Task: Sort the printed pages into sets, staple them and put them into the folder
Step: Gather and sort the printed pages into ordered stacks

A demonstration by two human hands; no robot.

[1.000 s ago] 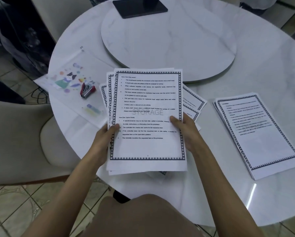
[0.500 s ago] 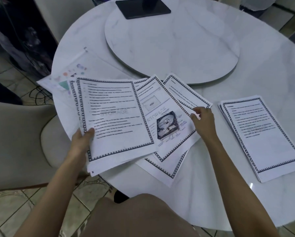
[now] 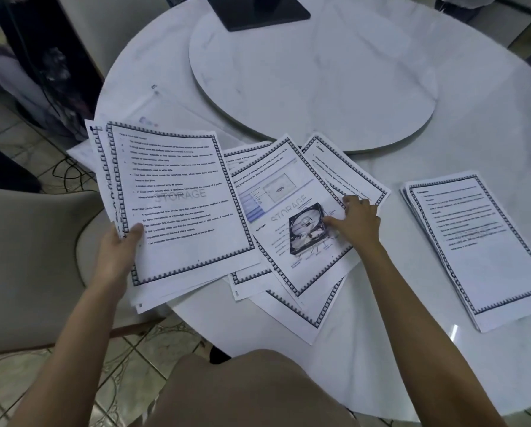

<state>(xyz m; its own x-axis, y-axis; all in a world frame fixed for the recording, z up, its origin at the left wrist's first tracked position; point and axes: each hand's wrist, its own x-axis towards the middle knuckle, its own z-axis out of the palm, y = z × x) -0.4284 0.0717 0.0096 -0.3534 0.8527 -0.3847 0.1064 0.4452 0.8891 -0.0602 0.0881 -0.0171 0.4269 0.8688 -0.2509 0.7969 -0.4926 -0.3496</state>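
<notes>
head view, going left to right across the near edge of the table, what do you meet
beige chair → left hand → held sheaf of pages → hard-disk picture page → right hand → neat stack of pages

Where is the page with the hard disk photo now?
In the head view, the white page with the black hard-disk photo lies mid-table atop fanned loose pages, under the right hand, between the left hand's paper sheaf and the neat right-side stack.
</notes>
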